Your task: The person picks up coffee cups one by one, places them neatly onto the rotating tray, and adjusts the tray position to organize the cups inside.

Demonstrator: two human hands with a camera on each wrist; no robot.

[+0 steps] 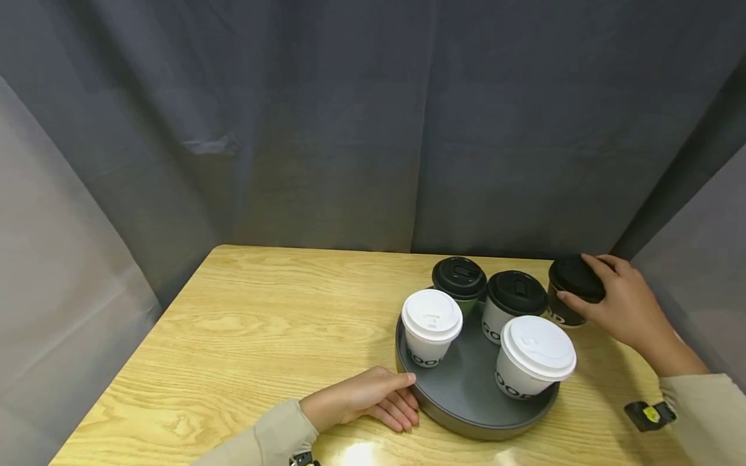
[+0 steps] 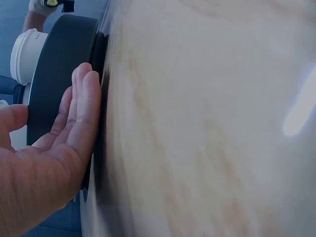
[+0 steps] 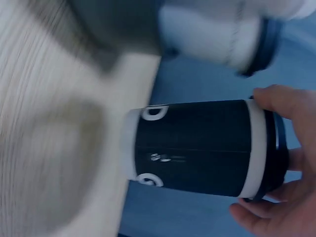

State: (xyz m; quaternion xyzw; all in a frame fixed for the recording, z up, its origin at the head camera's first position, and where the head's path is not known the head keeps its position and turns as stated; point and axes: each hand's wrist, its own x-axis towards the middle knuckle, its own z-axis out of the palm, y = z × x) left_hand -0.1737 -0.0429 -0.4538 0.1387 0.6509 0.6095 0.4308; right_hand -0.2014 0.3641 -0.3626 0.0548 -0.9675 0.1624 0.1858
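Observation:
My right hand [image 1: 626,304] grips a black paper coffee cup [image 3: 195,148] around its black lid [image 1: 577,277], at the back right of the table. The cup stands upright beside the tray; whether its base touches the wood I cannot tell. My left hand [image 1: 373,399] rests against the front left side of a round dark grey tray [image 1: 466,411], fingers [image 2: 85,106] fairly straight along the wall and thumb at the rim. On the tray stand a small white-lidded cup [image 1: 431,327], a larger white-lidded cup [image 1: 533,356], a black-lidded white cup [image 1: 513,304] and a black-lidded green cup [image 1: 460,281].
The wooden table [image 1: 262,323] stretches to the left of the tray. A dark grey curtain [image 1: 326,129] hangs behind its back edge, and paler cloth [image 1: 52,291] hangs at the left side.

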